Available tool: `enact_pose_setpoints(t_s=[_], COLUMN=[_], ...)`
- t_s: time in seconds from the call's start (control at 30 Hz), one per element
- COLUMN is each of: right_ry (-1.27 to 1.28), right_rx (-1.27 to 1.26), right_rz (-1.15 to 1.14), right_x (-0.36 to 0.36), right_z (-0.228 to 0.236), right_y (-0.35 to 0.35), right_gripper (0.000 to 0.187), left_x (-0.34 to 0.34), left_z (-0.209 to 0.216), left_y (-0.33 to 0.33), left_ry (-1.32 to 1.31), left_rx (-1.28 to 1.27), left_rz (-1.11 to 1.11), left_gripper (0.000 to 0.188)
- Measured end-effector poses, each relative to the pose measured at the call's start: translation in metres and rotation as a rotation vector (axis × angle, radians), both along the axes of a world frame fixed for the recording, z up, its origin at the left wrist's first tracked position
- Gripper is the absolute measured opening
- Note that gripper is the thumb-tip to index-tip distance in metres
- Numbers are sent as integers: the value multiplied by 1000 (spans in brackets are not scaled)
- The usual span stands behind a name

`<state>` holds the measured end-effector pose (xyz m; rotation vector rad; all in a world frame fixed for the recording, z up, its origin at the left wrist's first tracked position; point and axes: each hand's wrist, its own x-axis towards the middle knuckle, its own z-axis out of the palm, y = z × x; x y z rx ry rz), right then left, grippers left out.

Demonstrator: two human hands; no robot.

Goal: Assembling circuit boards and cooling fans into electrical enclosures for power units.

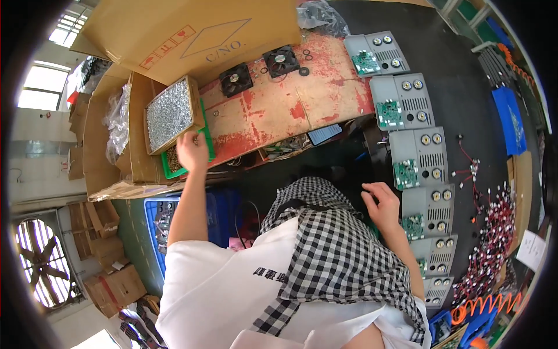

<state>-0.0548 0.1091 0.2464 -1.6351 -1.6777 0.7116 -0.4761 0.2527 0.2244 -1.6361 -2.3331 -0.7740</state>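
Observation:
My left hand (193, 152) reaches over the front edge of a cardboard box lid (195, 110) filled with small silvery metal parts (168, 114). Its fingers are curled together, with a few tiny brownish pieces showing at them, too small to name. Beneath the hand lies a green tray (207, 136) with small brass-coloured parts (173, 158). My right hand (383, 208) hangs with fingers apart and nothing in it. It is beside a row of several grey metal panels (411, 138), each carrying a green circuit board (405, 173), round white-and-yellow fittings and vent slots.
Two black fans (235, 80) and black rings (304, 71) lie on the worn red bench (273, 116), before a large carton (197, 35). A phone (324, 134) sits at its lower shelf. Wire harnesses (488, 238) pile up at right. A blue crate (218, 218) stands left.

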Motion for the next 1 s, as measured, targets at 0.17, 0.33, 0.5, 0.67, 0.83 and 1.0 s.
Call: enact_pose_setpoints(t_s=[0.17,0.33,0.5,0.67,0.83,1.0], right_ry=[-106,-169,-164,-145,-120,-126], right_rx=[47,123,71,54,38,43], right_rz=[7,-27,-140,-219,-245,-196], right_x=[-12,-14,-8,2,4,5], right_z=[-4,-8,-14,-16,-25,-28], right_y=[-44,-73,-94,-112,-115,-112], right_gripper=[15,12,12,11,11,11], left_x=[-65,-98,-76,-59,-73,-109], left_z=[-2,-21,-21,-15,-32,-47], left_y=[-3,21,31,24,20,34], left_ry=[38,45,103,149,161,29], left_rx=[-777,-865,-842,-754,-667,-629], left_rz=[-1,-21,17,87,95,76], left_gripper=[34,39,38,32,27,29])
